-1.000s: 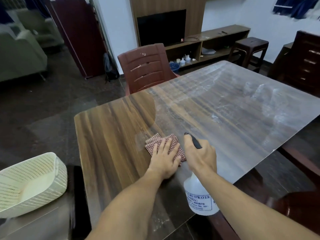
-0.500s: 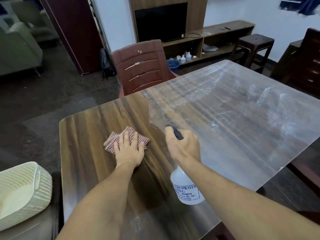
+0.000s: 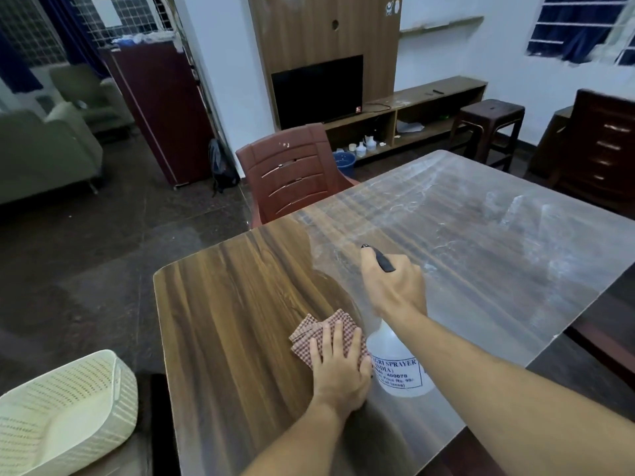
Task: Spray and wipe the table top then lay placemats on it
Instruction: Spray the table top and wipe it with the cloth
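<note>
the white label on the spray bottle (image 3: 400, 371) says "sprayer", "400078" and "price rs. 99"; the arm hides the rest of the words. the right hand (image 3: 395, 286) is curled tight round the black top of the spray bottle and holds it up over the bench (image 3: 233, 304). the left hand (image 3: 338, 367) lies flat with straight fingers on the red checked cloth (image 3: 309, 336) and presses it onto the brown wood.

half a second ago the cloth was far out to the left, well apart from the bottle. now it is nearer the person and just beside the bottle.

the far and right part of the bench looks pale and streaky. a cream basket (image 3: 68, 407) sits at the bottom left. a red chair (image 3: 292, 173) stands at the far edge, with a dark tv (image 3: 318, 91) and a brown stool (image 3: 491, 121) behind.
</note>
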